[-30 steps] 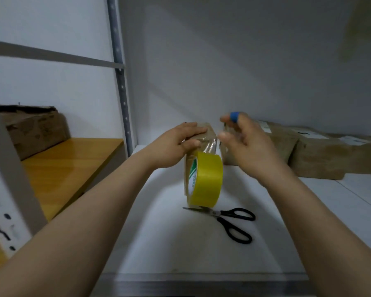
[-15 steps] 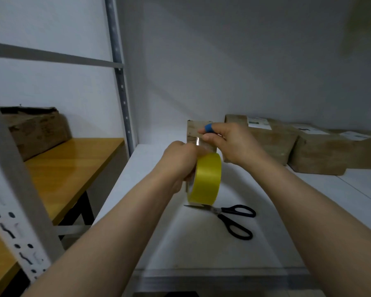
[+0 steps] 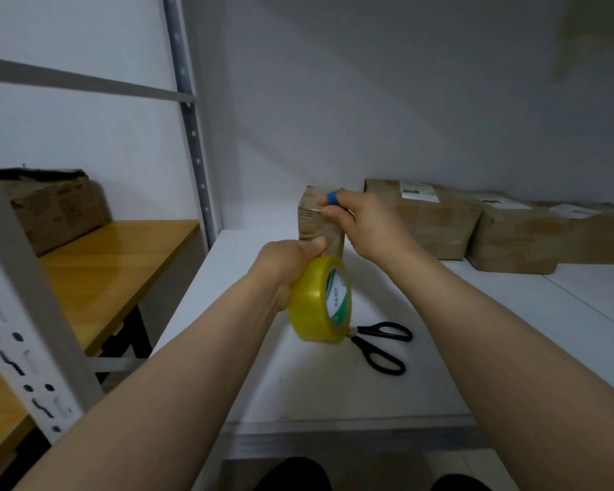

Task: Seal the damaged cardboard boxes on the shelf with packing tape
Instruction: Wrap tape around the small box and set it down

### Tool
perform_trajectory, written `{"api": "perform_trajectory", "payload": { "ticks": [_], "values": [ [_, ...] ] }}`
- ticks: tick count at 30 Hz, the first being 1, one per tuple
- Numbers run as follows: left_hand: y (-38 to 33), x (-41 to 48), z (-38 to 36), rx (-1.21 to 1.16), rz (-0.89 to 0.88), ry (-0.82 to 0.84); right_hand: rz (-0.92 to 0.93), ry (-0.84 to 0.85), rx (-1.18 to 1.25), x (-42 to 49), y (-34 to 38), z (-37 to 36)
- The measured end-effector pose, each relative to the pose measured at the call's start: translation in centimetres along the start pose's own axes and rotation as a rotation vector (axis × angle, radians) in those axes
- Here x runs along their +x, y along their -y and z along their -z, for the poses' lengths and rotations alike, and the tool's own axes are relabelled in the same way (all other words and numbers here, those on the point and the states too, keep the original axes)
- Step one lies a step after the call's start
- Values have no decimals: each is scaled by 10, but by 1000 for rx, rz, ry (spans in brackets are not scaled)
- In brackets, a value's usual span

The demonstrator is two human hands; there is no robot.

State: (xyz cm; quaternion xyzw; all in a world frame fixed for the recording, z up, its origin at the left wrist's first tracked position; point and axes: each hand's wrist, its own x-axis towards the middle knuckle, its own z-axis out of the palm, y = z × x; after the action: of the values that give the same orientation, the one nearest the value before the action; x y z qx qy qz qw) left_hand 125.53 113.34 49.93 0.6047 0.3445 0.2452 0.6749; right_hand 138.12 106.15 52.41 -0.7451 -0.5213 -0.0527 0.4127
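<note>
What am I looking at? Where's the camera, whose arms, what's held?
No robot: a person's bare arms, filmed from one camera on their head, looking forward and down. The left hand grips a yellow tape roll. The right hand, a blue band on one finger, pinches what looks like the tape end at the top of a small upright box; the clear strip itself is hard to see. On the white shelf lie black scissors, and more boxes stand along the back wall.
</note>
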Motion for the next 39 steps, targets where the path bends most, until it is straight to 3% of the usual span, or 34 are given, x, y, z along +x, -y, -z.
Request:
{"api": "perform_trajectory", "payload": {
  "ticks": [4, 6, 7, 10, 11, 13, 20, 25, 29, 32, 35, 39],
  "values": [
    [2, 4, -7, 56, -112, -86, -111, -93, 165, -3, -1, 9],
    [1, 4, -9, 73, -130, -76, -232, -132, 29, -18, -8, 27],
    [0, 4, -8, 72, -119, -61, -291, -13, -111, -29, -12, 37],
    [-4, 6, -4, 76, -89, -22, -373, 646, -486, -63, -7, 47],
    [-5, 7, -4, 86, -92, -19, -365, 791, -567, -71, -3, 43],
    [-5, 8, -3, 94, -99, -12, -330, 899, -655, -79, 4, 30],
    [-6, 11, 11, 94, -36, 72, -306, 882, -723, -75, -1, 22],
    [-10, 16, 15, 126, 1, 100, -442, 858, -436, -75, -29, 50],
    [-14, 22, 16, 188, 13, 117, -438, 914, -435, -75, -49, 75],
    [-15, 24, 17, 184, 11, 123, -473, 921, -180, -75, -54, 95],
    [-14, 26, 19, 195, -3, 130, -488, 821, 179, -77, -61, 109],
    [-13, 26, 19, 208, -36, 118, -438, 711, 393, -73, -59, 106]
  ]
}}
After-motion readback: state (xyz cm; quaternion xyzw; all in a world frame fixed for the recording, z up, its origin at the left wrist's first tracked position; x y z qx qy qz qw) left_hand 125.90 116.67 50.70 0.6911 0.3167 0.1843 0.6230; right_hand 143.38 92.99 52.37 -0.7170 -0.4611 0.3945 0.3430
